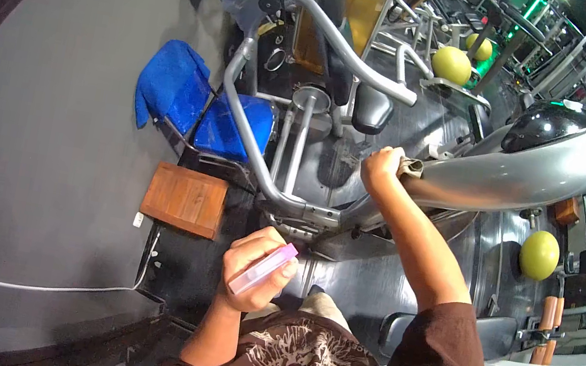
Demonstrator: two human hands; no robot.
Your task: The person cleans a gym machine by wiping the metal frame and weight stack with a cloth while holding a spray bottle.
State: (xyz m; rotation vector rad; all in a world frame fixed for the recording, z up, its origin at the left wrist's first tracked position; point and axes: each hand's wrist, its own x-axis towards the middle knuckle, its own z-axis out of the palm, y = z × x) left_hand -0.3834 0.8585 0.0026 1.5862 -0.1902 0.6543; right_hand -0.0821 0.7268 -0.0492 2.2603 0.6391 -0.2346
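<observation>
Black flooring [371,275] runs beneath a silver exercise machine [514,175]. Closed around a small pink-and-clear container [262,270], the left hand [241,256] has something probably light, stiff and slightly slippery, best held round its middle. The right hand [380,169] grips a beige cloth [412,168], likely soft, against the machine's curved body. Bent tubing [374,77] obstructs ahead; a wooden stool [184,199] sits leftward.

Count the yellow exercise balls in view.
3. One ball is near the top, right of centre; a second ball sits just behind it; a third ball is far right, pictured below the silver machine body. Others may be hidden.
</observation>
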